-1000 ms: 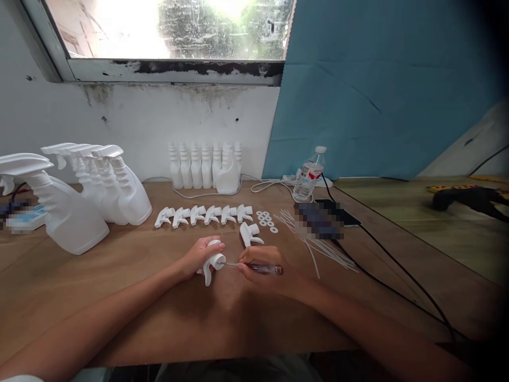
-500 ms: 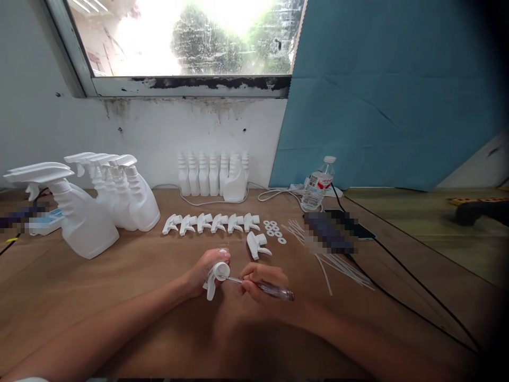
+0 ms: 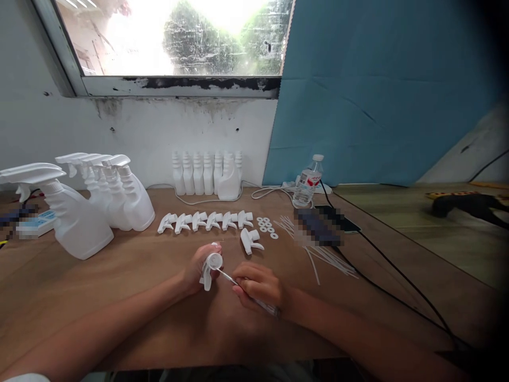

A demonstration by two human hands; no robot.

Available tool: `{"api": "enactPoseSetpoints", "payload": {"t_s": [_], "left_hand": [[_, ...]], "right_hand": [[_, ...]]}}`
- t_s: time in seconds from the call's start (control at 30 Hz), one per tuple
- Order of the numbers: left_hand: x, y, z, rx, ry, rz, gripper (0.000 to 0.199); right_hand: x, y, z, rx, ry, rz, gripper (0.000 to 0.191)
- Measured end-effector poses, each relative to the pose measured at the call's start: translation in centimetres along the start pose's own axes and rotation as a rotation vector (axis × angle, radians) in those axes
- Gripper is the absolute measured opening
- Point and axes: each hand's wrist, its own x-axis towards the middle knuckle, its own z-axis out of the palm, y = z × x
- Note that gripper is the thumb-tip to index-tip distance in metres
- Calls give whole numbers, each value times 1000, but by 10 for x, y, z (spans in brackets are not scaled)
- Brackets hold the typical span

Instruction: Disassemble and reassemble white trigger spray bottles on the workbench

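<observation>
left hand [image 3: 198,268] clamped on white trigger head [image 3: 213,262], lower centre of frame; right hand [image 3: 258,285] grips screwdriver [image 3: 228,277], tip at the head's round opening. hands apart. both above counter [image 3: 159,323].

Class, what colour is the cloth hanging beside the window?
The cloth is plain blue, best seen in the head view.

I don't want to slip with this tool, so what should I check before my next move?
1. Left hand grips the spray head: ok.
2. Right hand grips the slim tool: ok.
3. Tool tip inside the spray head's round opening: cannot tell.
4. Washers grouped together: ok.
5. Thin tubes neatly aligned: not ok, they're fanned out.
6. Water bottle capped: ok.
</observation>
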Motion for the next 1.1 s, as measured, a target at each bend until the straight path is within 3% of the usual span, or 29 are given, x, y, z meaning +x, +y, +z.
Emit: {"api": "enactPoseSetpoints", "payload": {"t_s": [0.2,0.37,0.9,1.1], "left_hand": [[1,-5,-3,93,50,16,34],[-1,-5,-1,71,61,35,35],[-1,-7,2,60,133,35,39],[-3,-7,3,89,99,17,42]], "right_hand": [[2,-1,0,30,-22,82,17],[3,3,-1,-106,-11,-53,17],[-1,6,4,-275,-173,-70,13],[-2,9,-4,-323,-217,-191,9]]}}
